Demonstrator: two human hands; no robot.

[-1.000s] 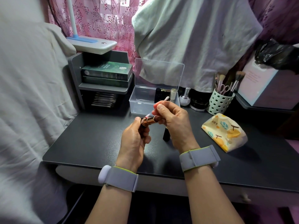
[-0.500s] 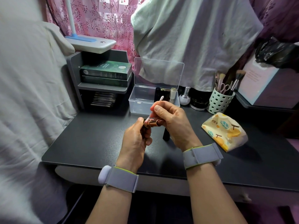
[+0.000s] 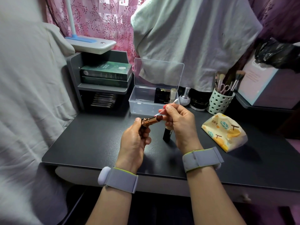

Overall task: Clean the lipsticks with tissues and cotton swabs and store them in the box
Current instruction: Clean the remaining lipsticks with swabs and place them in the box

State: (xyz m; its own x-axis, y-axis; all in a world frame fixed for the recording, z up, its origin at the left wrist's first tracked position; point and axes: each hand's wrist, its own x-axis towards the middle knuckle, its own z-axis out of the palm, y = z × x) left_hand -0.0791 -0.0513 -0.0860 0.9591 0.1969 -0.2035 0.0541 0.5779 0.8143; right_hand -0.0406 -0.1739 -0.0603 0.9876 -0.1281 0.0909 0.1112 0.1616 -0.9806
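Over the dark surface, my left hand wraps its grip around the base of a gold lipstick, holding it nearly level with the dark red tip pointing right. My right hand pinches a cotton swab between thumb and fingers, its lower pink-stained end touching the lipstick's tip. A black tube stands on the surface just below my right hand. Behind my hands sits the clear plastic box, lid raised, with several lipsticks upright at its right end. To the right lies a yellow tissue pack, near a pale green brush holder.
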